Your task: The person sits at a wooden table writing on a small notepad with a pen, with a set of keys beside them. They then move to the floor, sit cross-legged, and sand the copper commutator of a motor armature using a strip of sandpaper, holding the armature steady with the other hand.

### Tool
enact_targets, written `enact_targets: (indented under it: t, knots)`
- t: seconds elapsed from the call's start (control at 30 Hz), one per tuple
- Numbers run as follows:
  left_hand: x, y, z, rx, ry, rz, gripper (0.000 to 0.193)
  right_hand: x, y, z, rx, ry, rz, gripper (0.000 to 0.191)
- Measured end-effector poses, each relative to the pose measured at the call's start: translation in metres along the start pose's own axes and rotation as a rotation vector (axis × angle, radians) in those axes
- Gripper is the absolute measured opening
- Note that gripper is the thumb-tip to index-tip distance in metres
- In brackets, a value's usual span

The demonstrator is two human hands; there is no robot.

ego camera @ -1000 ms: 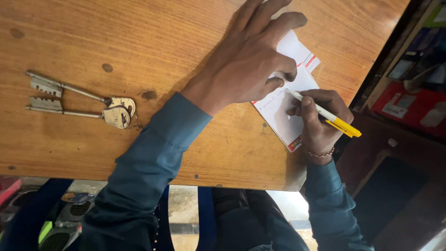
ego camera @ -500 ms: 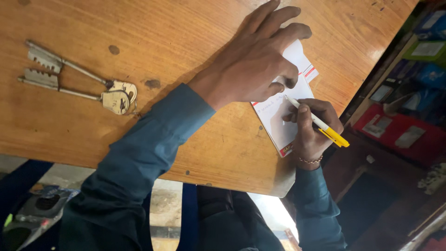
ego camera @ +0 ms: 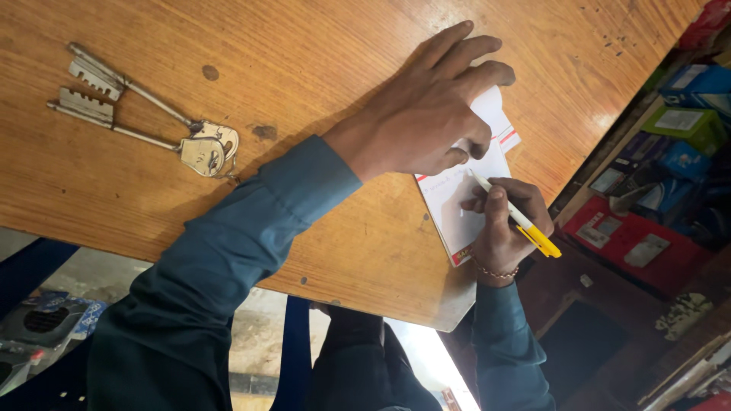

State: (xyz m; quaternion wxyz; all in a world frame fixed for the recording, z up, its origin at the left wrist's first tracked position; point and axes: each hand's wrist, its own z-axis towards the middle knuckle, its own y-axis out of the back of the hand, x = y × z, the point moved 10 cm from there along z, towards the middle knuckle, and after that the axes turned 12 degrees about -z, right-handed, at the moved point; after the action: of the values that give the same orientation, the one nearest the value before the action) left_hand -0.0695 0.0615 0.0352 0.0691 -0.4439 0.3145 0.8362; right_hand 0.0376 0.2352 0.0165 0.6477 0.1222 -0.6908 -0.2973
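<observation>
A small white paper slip (ego camera: 455,204) with red edge stripes lies near the right edge of the wooden table (ego camera: 289,61). My left hand (ego camera: 426,114) rests palm down on its upper part, fingers spread, pinning it flat. My right hand (ego camera: 504,228) grips a white pen with a yellow cap (ego camera: 519,219), its tip touching the slip just below my left thumb. Both arms wear teal sleeves, and a thin bracelet circles my right wrist.
Two long metal keys on a ring (ego camera: 145,118) lie on the table at the left. Coloured boxes and packets (ego camera: 678,114) sit on shelves beyond the right edge. The near table edge runs above my lap, with a blue chair part (ego camera: 297,350) below.
Both hands stay on the slip; the pen tip has shifted only slightly. The view has drifted a little, so the keys sit higher in the picture.
</observation>
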Motion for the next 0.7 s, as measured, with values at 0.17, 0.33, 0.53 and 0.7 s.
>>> enact_targets:
  t: [0.17,0.33,0.53,0.7]
  knots:
    - [-0.0031,0.0023,-0.0016,0.006,-0.029,-0.012,0.016,0.0026,0.0011,-0.003,0.002,0.05,-0.008,0.027]
    - [-0.0009,0.0001,-0.0016,-0.002,-0.024,-0.013,0.017,0.0035,0.0007,-0.0016,0.003,0.053,0.027,0.028]
    - [0.0008,-0.0044,-0.0006,0.0,-0.009,0.008,0.016,0.0029,-0.0001,0.0,0.009,0.03,0.003,0.029]
    - [-0.0004,-0.0025,-0.0004,-0.006,-0.018,0.012,0.016,0.0026,0.0005,0.0008,0.001,0.041,-0.016,0.029]
